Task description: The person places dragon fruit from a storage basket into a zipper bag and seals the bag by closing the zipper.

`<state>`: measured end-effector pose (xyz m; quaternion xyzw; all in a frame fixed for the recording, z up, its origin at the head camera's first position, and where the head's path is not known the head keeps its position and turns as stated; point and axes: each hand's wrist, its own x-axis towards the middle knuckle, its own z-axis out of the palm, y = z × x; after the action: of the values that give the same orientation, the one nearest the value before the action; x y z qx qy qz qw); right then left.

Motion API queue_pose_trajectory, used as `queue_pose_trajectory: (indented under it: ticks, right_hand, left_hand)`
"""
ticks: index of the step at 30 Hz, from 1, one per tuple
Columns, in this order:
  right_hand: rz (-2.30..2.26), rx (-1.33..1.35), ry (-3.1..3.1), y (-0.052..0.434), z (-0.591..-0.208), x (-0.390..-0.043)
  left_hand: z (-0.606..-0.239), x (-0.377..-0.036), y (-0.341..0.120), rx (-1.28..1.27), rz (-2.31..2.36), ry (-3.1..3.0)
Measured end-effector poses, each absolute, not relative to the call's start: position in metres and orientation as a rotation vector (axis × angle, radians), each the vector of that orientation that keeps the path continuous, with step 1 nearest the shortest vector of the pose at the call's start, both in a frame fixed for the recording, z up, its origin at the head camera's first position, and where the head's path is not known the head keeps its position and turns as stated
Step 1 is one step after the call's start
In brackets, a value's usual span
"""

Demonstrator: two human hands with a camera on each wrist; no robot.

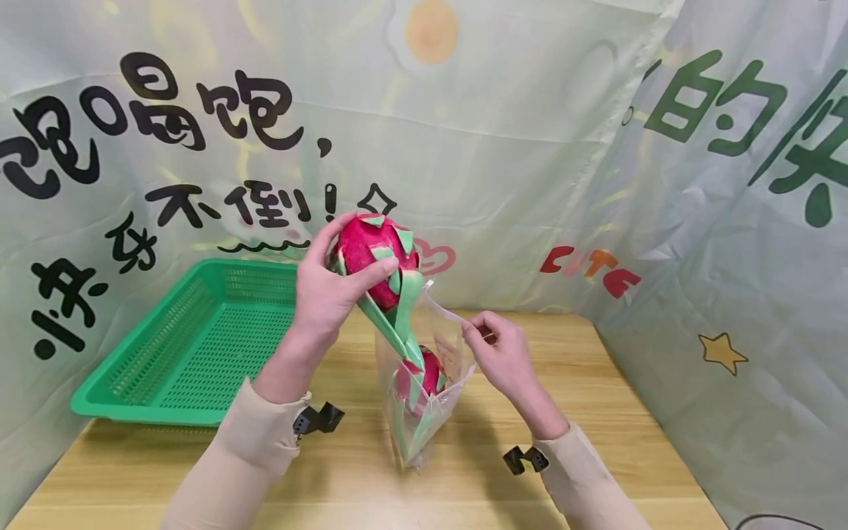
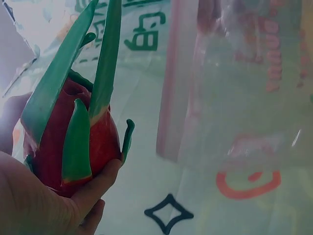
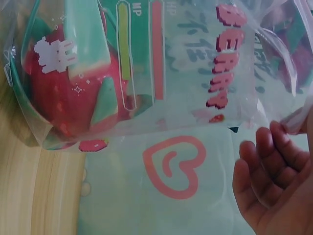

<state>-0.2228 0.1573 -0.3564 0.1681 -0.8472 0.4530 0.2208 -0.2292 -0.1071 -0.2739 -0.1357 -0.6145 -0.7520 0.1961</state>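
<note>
The clear plastic bag [image 1: 424, 383] serves as the landmark; it stands on the wooden table [image 1: 596, 412] in front of me. To the left of the bag and well apart from it sits the green perforated basket [image 1: 192, 346]; it does not obstruct the work. A printed fabric backdrop [image 1: 503, 147] rises behind the bag.

The bag film is thin, limp and probably slippery. My right hand [image 1: 501, 352] pinches the bag's upper right rim between thumb and fingertips, the remaining fingers loosely curled, and holds the mouth open.

Above the bag mouth, my left hand [image 1: 329, 291] wraps the upper dragon fruit [image 1: 374, 258], thumb across its front and fingers behind. I judge this fruit light, firm in the body and flexible at its green leaf tips [image 1: 397, 324], which point down into the mouth. The round red body is the best grip point.

A second dragon fruit [image 1: 420, 377] already lies inside the bag, taking up the lower space and narrowing the entry.
</note>
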Motion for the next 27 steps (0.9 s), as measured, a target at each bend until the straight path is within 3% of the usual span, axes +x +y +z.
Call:
queue_pose_trajectory:
  ticks: [18,27]
  right_hand:
    - [1.525,0.254,-2.269,0.153,-0.354,-0.219]
    - [1.668,0.299,-2.231,0.154,-0.355,-0.22]
  left_hand:
    - [-0.294,-0.222,-0.069,-0.456,-2.053,-1.915]
    - [-0.303,-0.223,-0.059,-0.491,-2.029,-1.953]
